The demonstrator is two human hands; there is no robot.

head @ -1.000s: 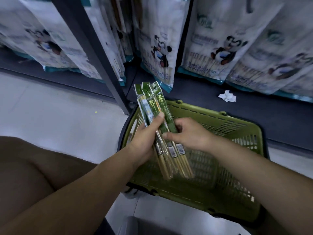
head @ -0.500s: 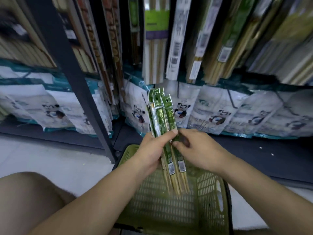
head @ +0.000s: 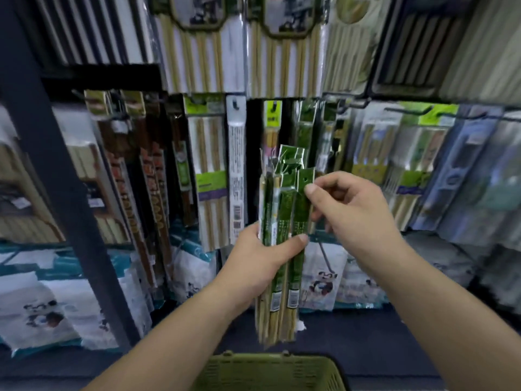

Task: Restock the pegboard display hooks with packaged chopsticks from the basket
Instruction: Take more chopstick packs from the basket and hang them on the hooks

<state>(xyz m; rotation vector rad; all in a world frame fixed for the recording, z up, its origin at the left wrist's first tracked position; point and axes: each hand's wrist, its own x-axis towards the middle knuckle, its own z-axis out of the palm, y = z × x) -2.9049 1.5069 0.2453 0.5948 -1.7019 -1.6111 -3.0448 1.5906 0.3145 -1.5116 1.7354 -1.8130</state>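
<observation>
Pegboard display (head: pixel 253 153) behind; left hand (head: pixel 259 261) clamps its fingers round the chopstick packs (head: pixel 282 210), right hand (head: pixel 355 218) pinches one top (basket (head: pixel 267 371) below).

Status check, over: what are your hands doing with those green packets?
Left hand grips green chopstick packs upright. Right hand pinches the front pack at its top. Nothing between packs and hooks.

A single wide-angle camera rides on the person's head, facing forward and slightly down at the pegboard display (head: pixel 252 136), near enough that its hanging stock fills the frame from 9 to 3 o'clock. The left hand (head: pixel 259 261) and right hand (head: pixel 355 215) meet on the chopstick packs (head: pixel 284 221) at centre, and the basket (head: pixel 267 361) rim cuts in at 6 o'clock.
</observation>
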